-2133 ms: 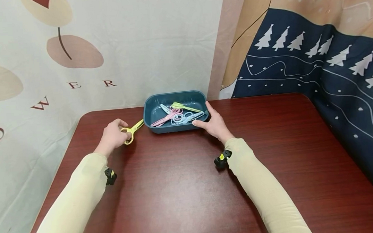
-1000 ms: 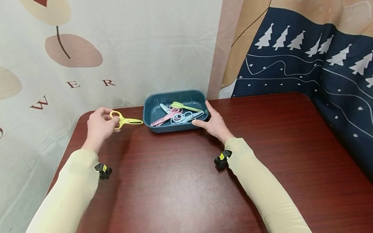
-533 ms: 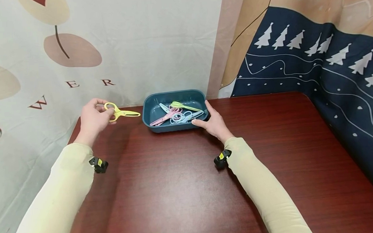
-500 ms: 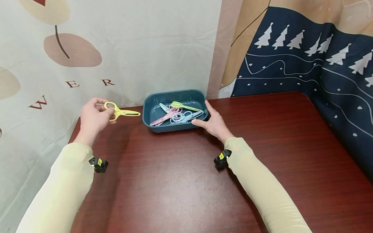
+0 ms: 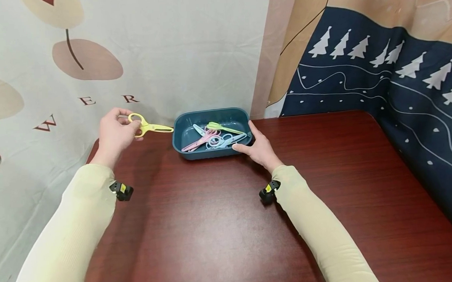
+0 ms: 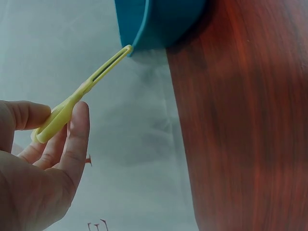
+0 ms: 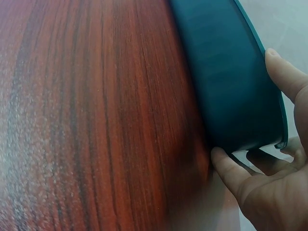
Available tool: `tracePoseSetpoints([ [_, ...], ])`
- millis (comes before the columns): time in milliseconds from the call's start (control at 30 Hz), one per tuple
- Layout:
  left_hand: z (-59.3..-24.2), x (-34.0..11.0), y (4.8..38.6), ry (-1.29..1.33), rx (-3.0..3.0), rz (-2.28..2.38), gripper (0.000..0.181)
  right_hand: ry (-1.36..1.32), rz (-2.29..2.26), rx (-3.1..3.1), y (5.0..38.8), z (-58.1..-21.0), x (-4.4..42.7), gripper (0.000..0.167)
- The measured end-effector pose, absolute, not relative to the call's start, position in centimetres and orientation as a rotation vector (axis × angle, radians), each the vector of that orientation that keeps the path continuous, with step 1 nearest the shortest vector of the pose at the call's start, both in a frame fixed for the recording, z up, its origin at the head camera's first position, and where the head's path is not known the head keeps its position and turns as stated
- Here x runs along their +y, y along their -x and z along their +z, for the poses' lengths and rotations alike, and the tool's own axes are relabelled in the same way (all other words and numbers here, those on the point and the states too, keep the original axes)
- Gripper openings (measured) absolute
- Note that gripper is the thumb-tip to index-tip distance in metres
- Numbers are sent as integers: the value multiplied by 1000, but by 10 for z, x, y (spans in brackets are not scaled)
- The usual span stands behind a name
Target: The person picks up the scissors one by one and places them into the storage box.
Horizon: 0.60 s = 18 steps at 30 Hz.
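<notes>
Yellow scissors (image 5: pixel 155 128) are pinched by the handles between my left hand's (image 5: pixel 115 132) thumb and fingers, raised off the table. Their tips point right, near the left rim of a dark teal plastic bin (image 5: pixel 198 155). In the left wrist view the scissors (image 6: pixel 83 90) slant up towards the bin's corner. At the bin's right end my right hand (image 5: pixel 263 150) grips the corner, thumb on the front rim and fingers along the side. Inside lie pink scissors (image 5: pixel 196 144), light blue scissors (image 5: pixel 230 141) and light green scissors (image 5: pixel 225 128), partly overlapping.
The bin stands at the back edge of a reddish-brown wooden table (image 5: pixel 210 225). Behind it hangs a pale printed curtain (image 5: pixel 192 58). A navy cloth with white trees (image 5: pixel 344 68) hangs at the right.
My left hand has lifted the yellow scissors from beside the bin, moving away and to the left, then slightly right again in the last half second. The right hand and bin have stayed put.
</notes>
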<state>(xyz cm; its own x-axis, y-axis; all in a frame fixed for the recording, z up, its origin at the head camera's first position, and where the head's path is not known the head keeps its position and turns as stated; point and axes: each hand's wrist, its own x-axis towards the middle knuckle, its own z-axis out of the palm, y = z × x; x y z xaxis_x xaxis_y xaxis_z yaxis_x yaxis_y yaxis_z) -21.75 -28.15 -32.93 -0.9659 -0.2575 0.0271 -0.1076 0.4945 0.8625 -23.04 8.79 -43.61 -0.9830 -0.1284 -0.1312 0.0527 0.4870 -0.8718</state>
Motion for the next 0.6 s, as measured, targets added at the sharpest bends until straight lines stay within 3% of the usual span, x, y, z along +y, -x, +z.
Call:
tracePoseSetpoints([
  [600,-316,-252,229,-228,-2584,-1497,27,55,-1524,2538,230,-436,88,103],
])
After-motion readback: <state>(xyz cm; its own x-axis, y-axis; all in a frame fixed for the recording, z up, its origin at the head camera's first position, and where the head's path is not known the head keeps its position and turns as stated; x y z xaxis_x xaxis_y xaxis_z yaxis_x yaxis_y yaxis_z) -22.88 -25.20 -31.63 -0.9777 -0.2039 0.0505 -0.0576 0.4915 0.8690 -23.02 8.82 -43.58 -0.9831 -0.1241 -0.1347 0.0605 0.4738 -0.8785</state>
